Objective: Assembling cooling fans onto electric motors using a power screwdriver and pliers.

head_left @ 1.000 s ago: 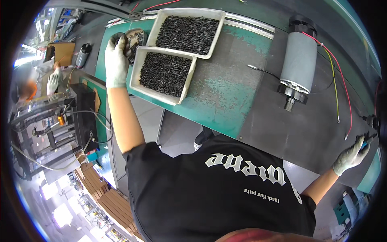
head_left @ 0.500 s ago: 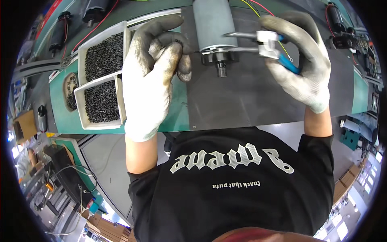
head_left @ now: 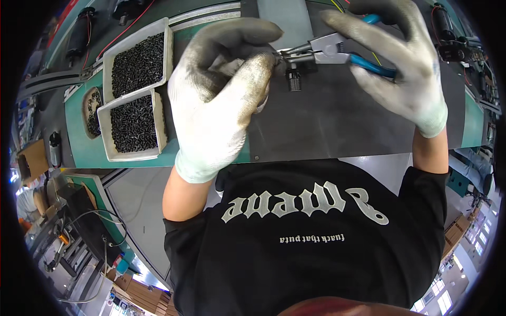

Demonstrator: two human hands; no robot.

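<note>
In my right hand is a pair of blue-handled pliers with slim pointed jaws, slightly parted. The fingers bend around the handles. The jaw tips meet the fingertips of my left hand, where thumb and forefinger pinch together. Whatever small thing sits between them is too dark and covered to name. Both hands wear white gloves with grey-stained fingers. Just behind the pliers lies a grey cylindrical motor, its toothed dark shaft pointing towards me. The jaws and my left fingers hide part of its front end.
Left of my left hand stand two white bins filled with small black parts. A shallow oval dish with similar parts lies beside them. More motors with red wires rest at the far left, another motor at the far right.
My left hand has shifted right, and the pliers' tips have come to its pinched fingers. My right hand has moved slightly up and right. The motor sits farther up in view.
</note>
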